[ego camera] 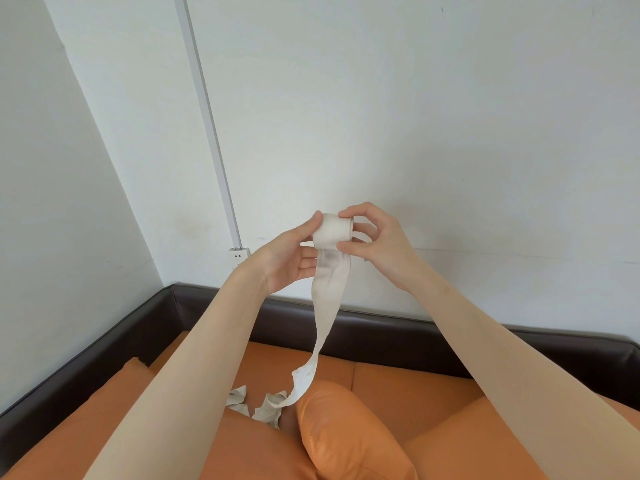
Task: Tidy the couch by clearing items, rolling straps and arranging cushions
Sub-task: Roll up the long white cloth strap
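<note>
Off-white cloth strap (pixel 331 233) rolled, roll axis running left-right, held above orange leather couch (pixel 408 386) | left hand (pixel 294 256) and right hand (pixel 375 242) both pinch the roll | loose tail hangs down onto orange cushion (pixel 349 434)

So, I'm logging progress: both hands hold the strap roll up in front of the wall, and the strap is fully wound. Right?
Not quite. Both hands do hold the roll before the wall, but the head view shows a loose tail hanging to the couch.
</note>
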